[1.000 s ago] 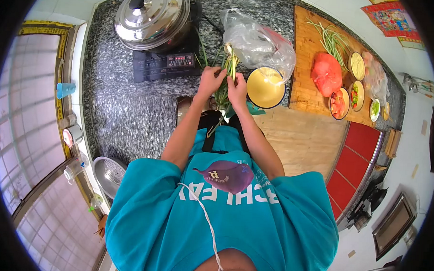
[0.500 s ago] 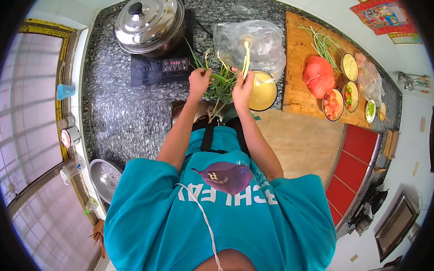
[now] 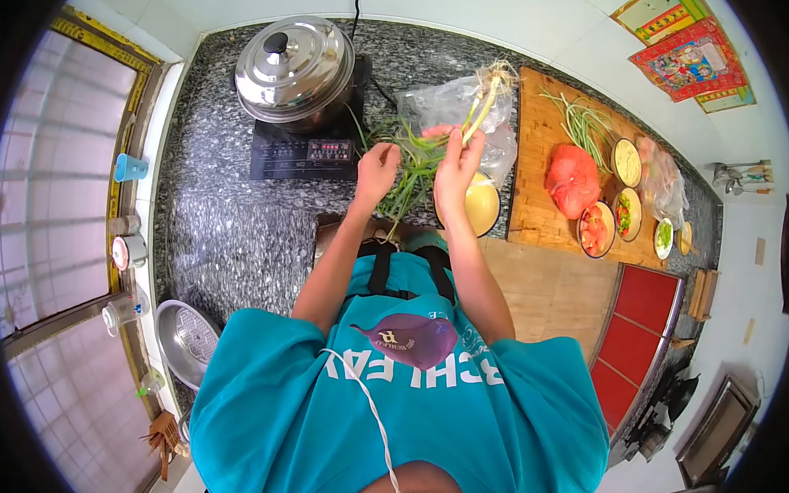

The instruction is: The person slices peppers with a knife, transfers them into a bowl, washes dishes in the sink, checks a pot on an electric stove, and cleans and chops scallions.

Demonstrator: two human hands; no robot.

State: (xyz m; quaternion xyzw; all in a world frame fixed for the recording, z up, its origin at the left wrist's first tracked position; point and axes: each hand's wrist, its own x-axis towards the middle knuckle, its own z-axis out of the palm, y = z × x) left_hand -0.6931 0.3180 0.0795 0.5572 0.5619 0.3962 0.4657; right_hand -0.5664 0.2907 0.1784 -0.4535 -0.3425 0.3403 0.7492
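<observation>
The right hand (image 3: 456, 169) grips rooted scallions (image 3: 481, 116) left of the cutting board (image 3: 535, 195); the left hand (image 3: 377, 169) curls beside leafy greens (image 3: 407, 188), its grip indeterminable.

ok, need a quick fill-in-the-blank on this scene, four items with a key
The right hand holds up green onions with stringy ____ at their tips.
The pot is covered by a shiny metal ____.
The knob on top of that cover is ____ in colour.
The cabinet doors are ____ in colour.

Missing words: roots; lid; black; red.
</observation>
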